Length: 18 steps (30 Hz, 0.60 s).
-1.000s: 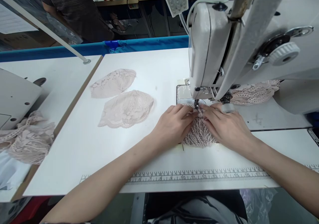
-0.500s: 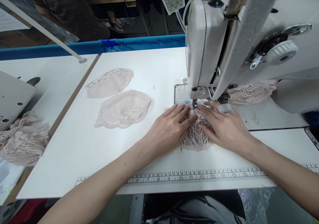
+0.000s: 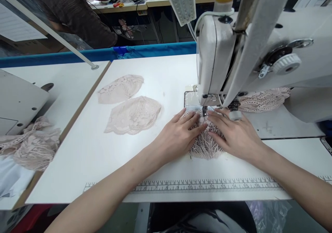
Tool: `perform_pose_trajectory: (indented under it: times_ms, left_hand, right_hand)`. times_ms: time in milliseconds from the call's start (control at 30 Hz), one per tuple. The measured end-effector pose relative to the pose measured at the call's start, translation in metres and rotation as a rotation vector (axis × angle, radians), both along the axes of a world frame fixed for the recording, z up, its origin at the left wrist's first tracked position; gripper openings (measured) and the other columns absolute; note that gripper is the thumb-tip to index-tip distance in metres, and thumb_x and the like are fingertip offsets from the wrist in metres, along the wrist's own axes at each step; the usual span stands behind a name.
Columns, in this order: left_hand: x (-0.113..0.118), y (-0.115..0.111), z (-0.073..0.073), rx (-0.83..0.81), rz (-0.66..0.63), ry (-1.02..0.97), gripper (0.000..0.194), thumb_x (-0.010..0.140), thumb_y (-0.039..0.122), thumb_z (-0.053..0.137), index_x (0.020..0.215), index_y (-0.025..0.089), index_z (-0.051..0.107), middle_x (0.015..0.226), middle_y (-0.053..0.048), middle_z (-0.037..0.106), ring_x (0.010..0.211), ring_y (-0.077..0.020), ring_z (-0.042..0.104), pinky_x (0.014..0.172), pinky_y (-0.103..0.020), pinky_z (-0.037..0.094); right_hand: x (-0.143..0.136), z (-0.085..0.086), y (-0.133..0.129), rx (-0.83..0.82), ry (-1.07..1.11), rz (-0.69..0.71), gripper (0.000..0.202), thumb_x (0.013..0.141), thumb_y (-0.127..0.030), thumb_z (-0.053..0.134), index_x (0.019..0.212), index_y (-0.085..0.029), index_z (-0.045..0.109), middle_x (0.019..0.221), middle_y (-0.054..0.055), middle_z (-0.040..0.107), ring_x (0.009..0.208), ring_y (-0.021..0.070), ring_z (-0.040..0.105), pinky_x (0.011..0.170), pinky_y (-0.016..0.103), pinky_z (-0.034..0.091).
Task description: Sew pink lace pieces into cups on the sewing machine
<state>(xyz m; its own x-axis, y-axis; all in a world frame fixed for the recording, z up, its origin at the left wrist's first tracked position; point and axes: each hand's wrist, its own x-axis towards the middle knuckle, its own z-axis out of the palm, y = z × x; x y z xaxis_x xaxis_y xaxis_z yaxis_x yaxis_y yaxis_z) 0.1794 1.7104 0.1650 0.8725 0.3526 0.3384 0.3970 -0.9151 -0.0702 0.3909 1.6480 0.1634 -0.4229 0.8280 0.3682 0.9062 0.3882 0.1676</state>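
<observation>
A piece of pale pink lace (image 3: 206,143) lies beneath the presser foot (image 3: 204,110) of the sewing machine (image 3: 216,49). On its left side my left hand (image 3: 178,134) rests with fingers outstretched, the tips near the foot. My right hand (image 3: 234,131) lies flat on the right side, fingers spread and partly behind a round knob of the machine. Both hands press the lace to the bed, and neither grips it. The needle point is too small to make out.
Two lace cup pieces (image 3: 133,115) lie left on the white table (image 3: 124,157). More lace (image 3: 264,100) sits behind the needle area, and a lace heap (image 3: 38,150) is at far left. A printed ruler (image 3: 202,186) runs along the front edge. A co-worker (image 3: 77,15) stands beyond.
The whole view has shifted slightly, with more showing at the top. My hands and the lace stay in nearly the same place at the foot. The co-worker's forearm shows more.
</observation>
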Motion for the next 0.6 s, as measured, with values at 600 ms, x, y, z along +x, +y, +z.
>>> perform_pose_trajectory:
  times_ms: [600]
  left_hand:
    - [0.0013,-0.0016,0.0039,0.126,-0.308,-0.076,0.036,0.093,0.044,0.051,0.098,0.011,0.067,0.098,-0.009,0.07,0.092,-0.0224,0.065,0.087,-0.04,0.053]
  right_hand:
    - [0.0073,-0.0014,-0.0045,0.099,0.103,0.258,0.017,0.091,-0.018,0.053,0.102,-0.016,0.066,0.108,0.004,0.071,0.097,0.0176,0.064,0.091,0.035,0.045]
